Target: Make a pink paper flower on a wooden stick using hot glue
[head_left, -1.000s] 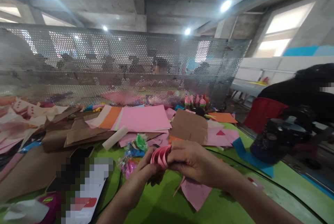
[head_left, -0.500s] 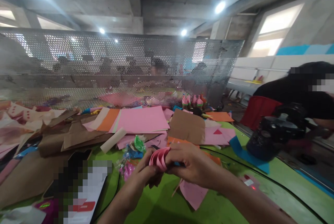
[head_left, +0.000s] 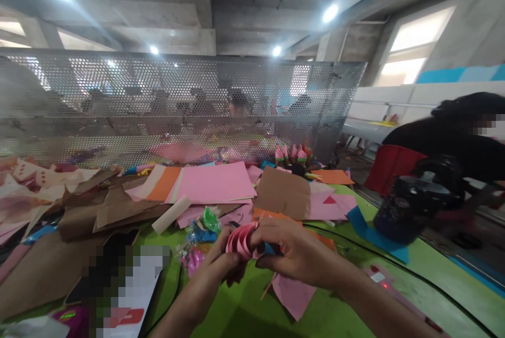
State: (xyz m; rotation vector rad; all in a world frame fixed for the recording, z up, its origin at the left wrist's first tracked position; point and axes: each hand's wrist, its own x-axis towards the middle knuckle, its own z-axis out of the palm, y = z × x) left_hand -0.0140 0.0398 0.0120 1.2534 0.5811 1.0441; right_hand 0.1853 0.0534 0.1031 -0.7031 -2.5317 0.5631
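Note:
A coiled pink strip (head_left: 240, 241), looking like paper or foam sheet, is held up over the green table in front of me. My left hand (head_left: 221, 259) is closed round its left side, thumb along the lower edge. From the right, my right hand (head_left: 282, 246) pinches the coil's other side, the fingers bent over it. The fingertips behind the coil are hidden. Below my right hand lies a pink sheet (head_left: 294, 293) with a thin stick (head_left: 267, 289) beside it. Crumpled clear, blue and pink wrappers (head_left: 197, 243) lie just left of my left hand.
Pink sheets (head_left: 215, 183) and brown sheets (head_left: 282, 191) cover the table's far side before a perforated metal screen (head_left: 177, 91). A dark jug (head_left: 406, 206) stands at right. A black cable (head_left: 379, 248) crosses the green table (head_left: 437, 259). A person in black (head_left: 445, 127) sits at right.
The coil looks slightly more tightly gathered between my hands. Both hands keep nearly the same place, and the view has tilted slightly up.

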